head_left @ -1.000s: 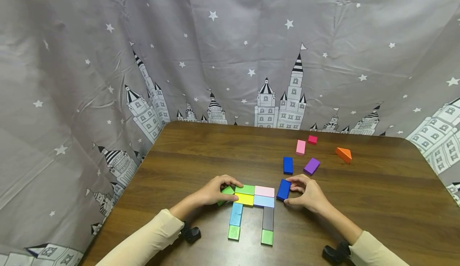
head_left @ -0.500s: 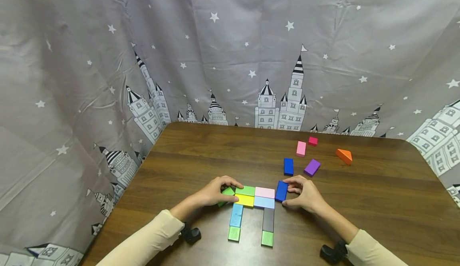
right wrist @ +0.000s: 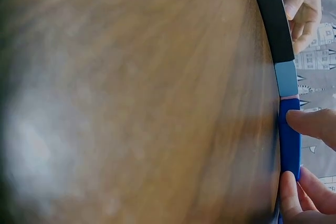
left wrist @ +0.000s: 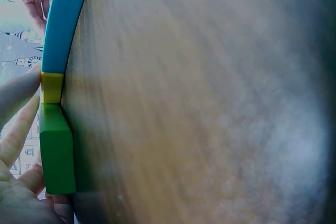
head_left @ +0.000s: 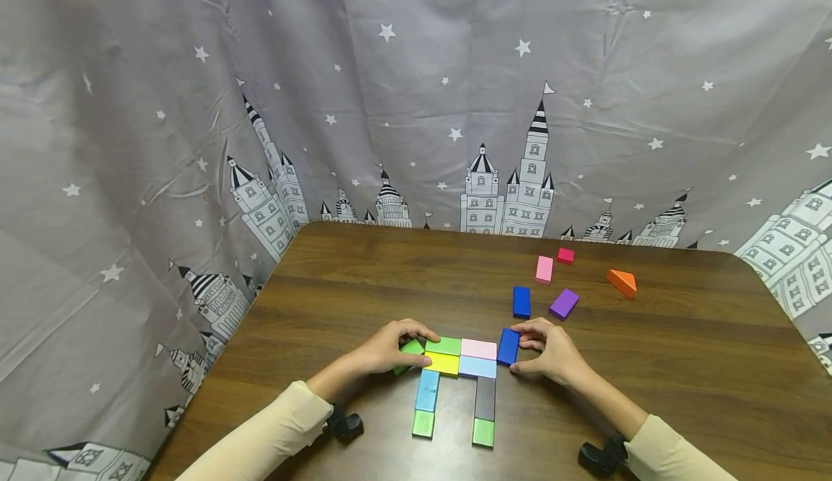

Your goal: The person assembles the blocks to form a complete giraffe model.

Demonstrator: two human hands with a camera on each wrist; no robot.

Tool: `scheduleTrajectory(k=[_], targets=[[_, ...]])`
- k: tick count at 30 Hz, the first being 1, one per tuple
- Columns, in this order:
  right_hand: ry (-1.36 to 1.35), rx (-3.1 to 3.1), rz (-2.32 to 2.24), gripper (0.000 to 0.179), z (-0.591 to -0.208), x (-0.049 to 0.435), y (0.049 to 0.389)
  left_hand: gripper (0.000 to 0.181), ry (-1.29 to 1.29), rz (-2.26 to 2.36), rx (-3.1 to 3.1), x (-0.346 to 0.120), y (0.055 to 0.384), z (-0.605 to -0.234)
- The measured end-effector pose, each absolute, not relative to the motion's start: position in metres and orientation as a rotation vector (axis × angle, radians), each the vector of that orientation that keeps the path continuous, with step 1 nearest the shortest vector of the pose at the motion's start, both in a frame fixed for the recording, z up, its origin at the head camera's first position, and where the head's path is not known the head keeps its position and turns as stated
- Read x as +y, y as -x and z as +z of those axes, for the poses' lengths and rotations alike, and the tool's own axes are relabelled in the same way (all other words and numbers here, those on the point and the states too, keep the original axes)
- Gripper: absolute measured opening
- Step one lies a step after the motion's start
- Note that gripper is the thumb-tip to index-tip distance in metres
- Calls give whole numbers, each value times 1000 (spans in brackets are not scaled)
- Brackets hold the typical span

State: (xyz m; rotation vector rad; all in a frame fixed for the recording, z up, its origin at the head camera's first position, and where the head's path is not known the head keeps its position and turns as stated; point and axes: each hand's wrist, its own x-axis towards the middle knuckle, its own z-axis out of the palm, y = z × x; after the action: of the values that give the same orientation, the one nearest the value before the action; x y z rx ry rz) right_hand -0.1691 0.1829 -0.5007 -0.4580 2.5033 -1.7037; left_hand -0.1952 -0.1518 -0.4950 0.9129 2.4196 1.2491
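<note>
In the head view my left hand (head_left: 390,347) is over a tilted green block (head_left: 412,347). Its thumb touches the yellow block (head_left: 443,363), and its index finger meets the green block (head_left: 445,345) behind, bracing the pair. My right hand (head_left: 552,351) grips a blue block (head_left: 508,347) between thumb and fingers; the block leans slightly against the right end of the pink block (head_left: 479,348) and light blue block (head_left: 477,367). In the right wrist view the thumb lies on the blue block (right wrist: 290,140). Below the rows extend a blue block (head_left: 427,390) and a dark grey block (head_left: 485,397).
Small green blocks end the two columns, left (head_left: 423,424) and right (head_left: 483,432). Farther back lie another blue block (head_left: 521,302), a purple block (head_left: 563,304), a pink block (head_left: 544,269), a red block (head_left: 565,256) and an orange triangle (head_left: 622,282). A printed curtain (head_left: 416,91) hangs behind.
My right hand has moved the blue block slightly left, up to the end of the rows, and it stays there. My left hand has kept its place.
</note>
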Motion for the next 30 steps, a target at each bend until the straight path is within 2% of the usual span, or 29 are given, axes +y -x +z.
scheduleTrajectory(k=[9, 16, 23, 30], targets=[[516, 2480, -1735, 60, -502, 188, 173, 34, -933, 1261, 2410, -154, 195, -494], [456, 2460, -1854, 52, -497, 198, 180, 33, -1045, 1276, 2420, -154, 196, -496], [440, 2504, -1884, 48, -489, 207, 192, 34, -940, 1254, 2425, -152, 196, -495], [509, 2530, -1881, 51, -488, 215, 211, 34, -924, 1250, 2428, -152, 196, -496]])
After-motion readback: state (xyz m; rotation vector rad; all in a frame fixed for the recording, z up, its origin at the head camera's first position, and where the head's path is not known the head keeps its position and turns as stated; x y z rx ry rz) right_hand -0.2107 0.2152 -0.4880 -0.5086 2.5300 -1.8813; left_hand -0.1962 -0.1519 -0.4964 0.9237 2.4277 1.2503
